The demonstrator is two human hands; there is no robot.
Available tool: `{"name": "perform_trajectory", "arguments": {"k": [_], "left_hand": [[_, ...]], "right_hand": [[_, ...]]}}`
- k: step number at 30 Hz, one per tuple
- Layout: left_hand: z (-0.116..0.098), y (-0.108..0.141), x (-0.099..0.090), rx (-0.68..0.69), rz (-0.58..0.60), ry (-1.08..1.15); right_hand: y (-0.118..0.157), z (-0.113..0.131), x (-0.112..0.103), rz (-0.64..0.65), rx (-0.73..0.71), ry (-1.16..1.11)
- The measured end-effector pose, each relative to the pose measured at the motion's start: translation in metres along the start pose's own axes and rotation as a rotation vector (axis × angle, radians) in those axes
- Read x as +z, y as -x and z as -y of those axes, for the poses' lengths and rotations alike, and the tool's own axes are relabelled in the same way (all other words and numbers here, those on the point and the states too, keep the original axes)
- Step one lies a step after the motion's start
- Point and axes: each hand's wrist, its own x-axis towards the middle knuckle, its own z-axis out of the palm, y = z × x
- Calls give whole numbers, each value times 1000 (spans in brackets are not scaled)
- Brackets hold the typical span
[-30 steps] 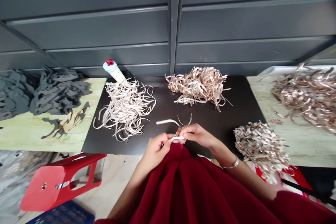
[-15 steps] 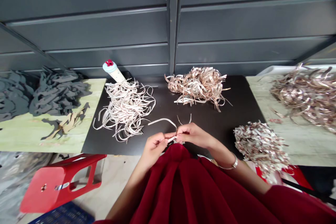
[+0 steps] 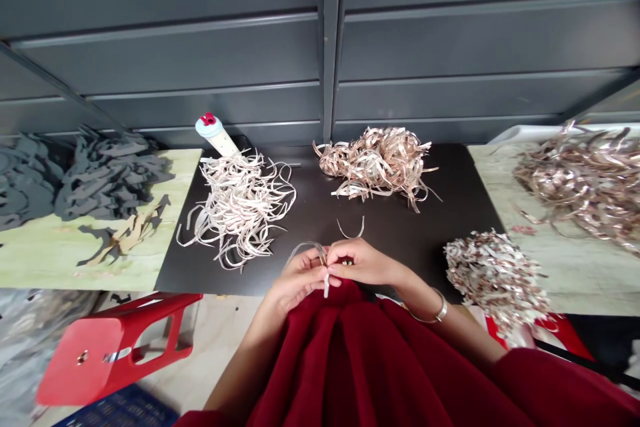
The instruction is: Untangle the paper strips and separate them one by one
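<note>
My left hand point(image 3: 300, 278) and my right hand point(image 3: 363, 262) meet just above my dark red garment, pinching a pale curled paper strip point(image 3: 326, 283) between their fingers. One end of the strip hangs down, and a thin loop arcs over my left hand. A separate thin curved strip point(image 3: 350, 230) lies on the black tabletop point(image 3: 410, 233) just beyond my right fingers. A heap of pale strips point(image 3: 240, 207) lies ahead and to the left of my hands, and a heap of pinkish metallic strips point(image 3: 375, 163) lies ahead of them.
A glue tube point(image 3: 215, 135) with a red-and-blue cap lies behind the pale heap. Grey cut-out shapes point(image 3: 110, 177) sit on a green board at left. Metallic strips point(image 3: 580, 180) and a mottled curled bundle point(image 3: 495, 280) lie at right. A red stool point(image 3: 110, 353) stands on the floor.
The strip's long end, earlier stretched out to the left over the table, now curves back over my left hand. My hands have drawn closer together.
</note>
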Motion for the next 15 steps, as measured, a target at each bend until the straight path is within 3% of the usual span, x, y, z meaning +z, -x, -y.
{"name": "perform_trajectory", "arguments": {"k": [8, 15], "left_hand": [[-7, 2, 0, 69, 20, 23], [-1, -6, 6, 286, -209, 62]], "right_hand": [[0, 17, 2, -162, 14, 104], [-1, 17, 2, -106, -112, 10]]}}
